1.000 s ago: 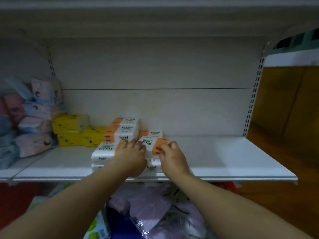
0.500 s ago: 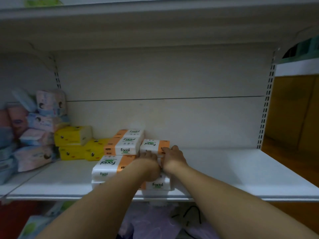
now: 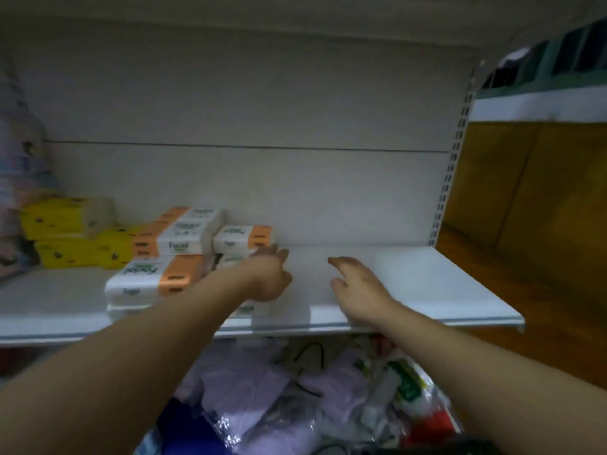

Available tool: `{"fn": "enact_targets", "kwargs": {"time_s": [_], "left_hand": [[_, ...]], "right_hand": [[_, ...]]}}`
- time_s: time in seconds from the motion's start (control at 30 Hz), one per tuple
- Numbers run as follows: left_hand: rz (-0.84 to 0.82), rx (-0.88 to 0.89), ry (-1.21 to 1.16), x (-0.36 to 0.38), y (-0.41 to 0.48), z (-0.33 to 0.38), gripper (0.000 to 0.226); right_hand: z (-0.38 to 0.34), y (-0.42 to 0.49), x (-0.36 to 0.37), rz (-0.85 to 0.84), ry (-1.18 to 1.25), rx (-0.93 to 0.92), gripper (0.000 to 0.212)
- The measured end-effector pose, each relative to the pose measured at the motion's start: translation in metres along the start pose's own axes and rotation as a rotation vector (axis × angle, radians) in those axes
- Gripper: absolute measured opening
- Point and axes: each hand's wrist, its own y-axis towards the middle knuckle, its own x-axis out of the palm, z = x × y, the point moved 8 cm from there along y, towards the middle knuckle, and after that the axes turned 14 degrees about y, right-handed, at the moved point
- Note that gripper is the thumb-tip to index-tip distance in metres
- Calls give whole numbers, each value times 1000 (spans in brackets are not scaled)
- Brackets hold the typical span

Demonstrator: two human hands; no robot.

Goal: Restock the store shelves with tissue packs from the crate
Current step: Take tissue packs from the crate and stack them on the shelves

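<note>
Several white-and-orange tissue packs (image 3: 157,274) lie stacked on the white shelf (image 3: 410,284), left of centre. One of them, the rear right pack (image 3: 244,236), sits on top of its stack by the back wall. My left hand (image 3: 269,277) hovers at the right side of that stack with relaxed fingers and holds nothing. My right hand (image 3: 358,287) is above the bare shelf further right, fingers spread and empty. Part of the front right stack is hidden behind my left forearm.
Yellow tissue packs (image 3: 69,234) are stacked left of the orange ones, and pastel packs (image 3: 23,178) fill the far left. Below the shelf edge lie plastic-wrapped goods (image 3: 262,389). A wooden panel (image 3: 532,198) stands to the right of the shelf upright (image 3: 455,159).
Both hands have let go of the orange pack and drawn back from the stack. The right hand moved right over bare shelf. The view shifted.
</note>
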Motion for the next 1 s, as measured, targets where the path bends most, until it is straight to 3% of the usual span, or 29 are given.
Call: {"fn": "enact_targets", "kwargs": {"time_s": [0.2, 0.3, 0.43, 0.7, 1.0], "left_hand": [[120, 351, -132, 19, -48, 134, 65], [102, 541, -161, 53, -66, 201, 67], [95, 666, -134, 109, -81, 268, 65], [-235, 752, -155, 235, -89, 354, 66], [-438, 617, -21, 352, -66, 416, 57]], "right_hand": [[61, -105, -69, 213, -55, 7, 36], [97, -152, -82, 240, -66, 24, 31], [168, -210, -79, 229, -73, 156, 26], [313, -307, -40, 46, -68, 595, 32], [401, -350, 0, -103, 107, 924, 51]]}}
